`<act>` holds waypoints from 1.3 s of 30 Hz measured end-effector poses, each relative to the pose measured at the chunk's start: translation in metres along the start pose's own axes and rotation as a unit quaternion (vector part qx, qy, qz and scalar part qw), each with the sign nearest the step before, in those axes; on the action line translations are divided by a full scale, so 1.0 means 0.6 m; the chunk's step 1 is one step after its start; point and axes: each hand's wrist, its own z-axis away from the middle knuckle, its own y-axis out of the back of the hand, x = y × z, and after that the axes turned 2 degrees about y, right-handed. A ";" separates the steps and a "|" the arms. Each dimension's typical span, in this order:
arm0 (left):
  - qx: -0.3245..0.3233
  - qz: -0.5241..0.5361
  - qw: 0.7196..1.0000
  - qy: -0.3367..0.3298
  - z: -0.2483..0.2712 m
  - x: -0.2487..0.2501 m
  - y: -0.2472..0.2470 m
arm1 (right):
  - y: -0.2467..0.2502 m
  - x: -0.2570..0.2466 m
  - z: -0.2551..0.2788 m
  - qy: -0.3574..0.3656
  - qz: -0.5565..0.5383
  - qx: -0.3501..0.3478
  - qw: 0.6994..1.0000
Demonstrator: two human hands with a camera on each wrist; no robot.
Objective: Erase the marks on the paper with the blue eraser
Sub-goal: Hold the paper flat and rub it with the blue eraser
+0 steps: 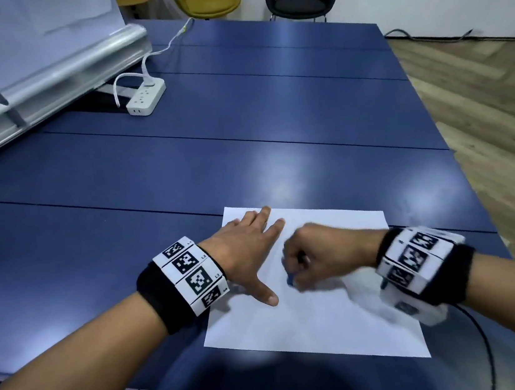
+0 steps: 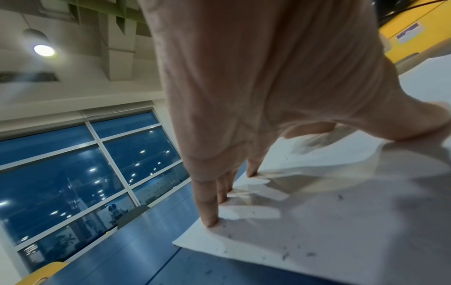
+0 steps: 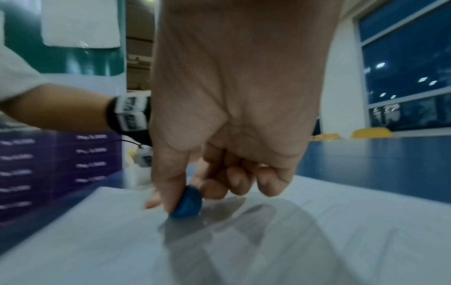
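One white sheet of paper (image 1: 316,327) lies on the blue surface (image 1: 244,150), dotted with grey crumbs near its far edge. Left hand (image 1: 249,245) presses it flat, fingers spread. Right hand (image 1: 319,252) pinches a small, rounded blue eraser (image 3: 187,202) against the sheet's middle.

1. Head view: evenly bright; soft white glare patches on the blue table (image 1: 272,120); straight lines bow toward the frame edges.
2. The right hand (image 1: 319,252) and its wristband smear with motion blur at right.
3. Left wrist view: a ceiling lamp (image 2: 44,50) glows upper left; the left hand (image 2: 256,86) throws overlapping grey shadows on the paper (image 2: 341,231).
4. Right wrist view: dimmer and soft throughout, with the blue eraser (image 3: 187,202) blurred.
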 end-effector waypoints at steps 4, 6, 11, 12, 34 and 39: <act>0.014 0.006 1.000 -0.003 -0.002 -0.001 -0.001 | 0.049 0.038 -0.045 -0.041 0.022 0.144 0.988; 0.011 0.007 1.000 -0.005 -0.002 -0.001 -0.003 | 0.032 0.030 -0.037 -0.029 -0.011 0.091 0.995; 0.015 0.012 1.000 -0.007 0.000 -0.003 -0.003 | 0.020 0.009 -0.030 -0.007 -0.009 0.008 1.000; 0.017 0.012 1.000 -0.009 -0.001 -0.002 -0.003 | 0.031 0.019 -0.036 -0.014 0.001 0.049 0.999; -0.004 -0.002 1.000 0.003 -0.003 0.004 0.001 | 0.030 0.025 -0.005 -0.017 0.043 0.053 0.998; -0.010 -0.003 1.000 0.001 -0.002 0.004 0.003 | 0.006 0.004 0.010 0.002 0.048 -0.058 0.997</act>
